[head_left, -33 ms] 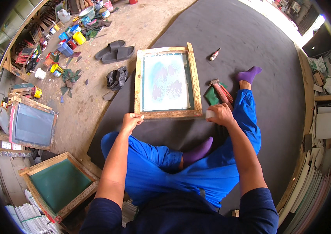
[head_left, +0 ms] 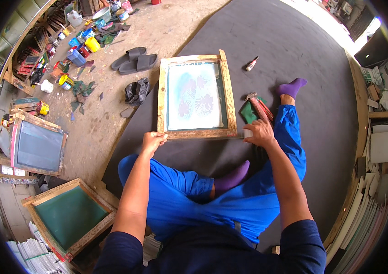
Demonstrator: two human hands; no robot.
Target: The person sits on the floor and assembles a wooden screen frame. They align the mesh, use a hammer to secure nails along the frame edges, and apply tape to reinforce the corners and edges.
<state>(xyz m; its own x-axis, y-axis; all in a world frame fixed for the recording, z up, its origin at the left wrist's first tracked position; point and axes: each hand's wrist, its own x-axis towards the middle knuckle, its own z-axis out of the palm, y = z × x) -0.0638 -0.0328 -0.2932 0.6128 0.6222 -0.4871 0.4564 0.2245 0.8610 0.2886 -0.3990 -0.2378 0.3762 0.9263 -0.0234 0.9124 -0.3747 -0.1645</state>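
Observation:
In front of my crossed legs, a wooden screen-printing frame (head_left: 198, 134) lies on the dark mat, its mesh showing a pale sheet with a faint leafy pattern. My left hand (head_left: 154, 142) is closed in a pinch at the near left corner. Just past the near right corner, my right hand (head_left: 261, 134) grips what looks like a roll of clear tape (head_left: 248, 133). A thin, see-through strip seems to run between both hands along the near rail. Beyond my right hand lie a red-handled hammer (head_left: 261, 109) and a green piece (head_left: 249, 112).
A small pointed tool (head_left: 251, 63) lies on the black mat (head_left: 313, 59). Left of the frame are dark slides (head_left: 137, 63) and a crumpled black bag (head_left: 137, 91). Two more frames, one green-meshed (head_left: 70, 214), lean at left. Paint pots (head_left: 92, 44) stand farther off.
My right hand has shifted very slightly to the right with the roll, widening its gap from the frame's corner. My left hand and the frame stay put.

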